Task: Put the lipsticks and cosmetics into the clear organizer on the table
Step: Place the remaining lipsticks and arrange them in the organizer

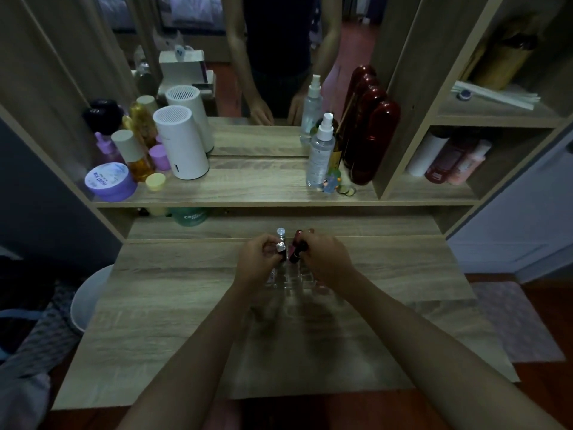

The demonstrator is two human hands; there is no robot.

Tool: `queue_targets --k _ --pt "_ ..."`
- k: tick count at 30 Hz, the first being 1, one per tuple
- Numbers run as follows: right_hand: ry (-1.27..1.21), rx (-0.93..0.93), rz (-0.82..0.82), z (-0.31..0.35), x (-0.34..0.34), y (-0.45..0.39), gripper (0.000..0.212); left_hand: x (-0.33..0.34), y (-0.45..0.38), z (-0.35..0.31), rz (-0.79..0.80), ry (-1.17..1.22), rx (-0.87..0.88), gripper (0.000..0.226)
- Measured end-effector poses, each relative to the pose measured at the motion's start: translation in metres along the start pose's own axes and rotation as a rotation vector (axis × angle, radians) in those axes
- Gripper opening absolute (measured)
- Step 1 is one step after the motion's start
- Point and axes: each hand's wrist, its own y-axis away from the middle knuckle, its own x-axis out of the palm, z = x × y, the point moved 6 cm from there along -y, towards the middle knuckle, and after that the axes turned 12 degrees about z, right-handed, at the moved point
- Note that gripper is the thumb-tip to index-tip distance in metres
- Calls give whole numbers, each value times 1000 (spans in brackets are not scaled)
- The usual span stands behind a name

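The clear organizer (294, 280) sits in the middle of the wooden table (173, 305), mostly covered by my hands. My left hand (257, 263) is closed around a small dark cosmetic with a silver, crystal-like top (281, 243), held upright over the organizer's far left cells. My right hand (325, 259) grips a dark red lipstick (298, 248), tilted, over the far middle cells. The two items are side by side, a few centimetres apart. What lies in the organizer's cells is too dim to tell.
A raised shelf (248, 187) behind the table carries a purple jar (110, 181), amber bottles, a white cylinder (183, 144), a spray bottle (321, 153) and dark red bottles (372, 141). A mirror stands behind it. A white bin (90, 299) stands left of the table.
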Motion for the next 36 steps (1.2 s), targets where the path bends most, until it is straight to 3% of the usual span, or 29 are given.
queue_targets --k 11,24,30,36 --pt "51 7 58 3 11 -5 23 4 -2 -5 56 -136 86 27" --pt "91 17 56 0 17 -7 22 9 -3 0 116 -174 72 24" --pt "99 72 212 -1 30 -15 25 15 1 8 111 -245 -2 19" --pt "124 67 226 4 31 -16 28 17 0 9 137 -302 -16 23"
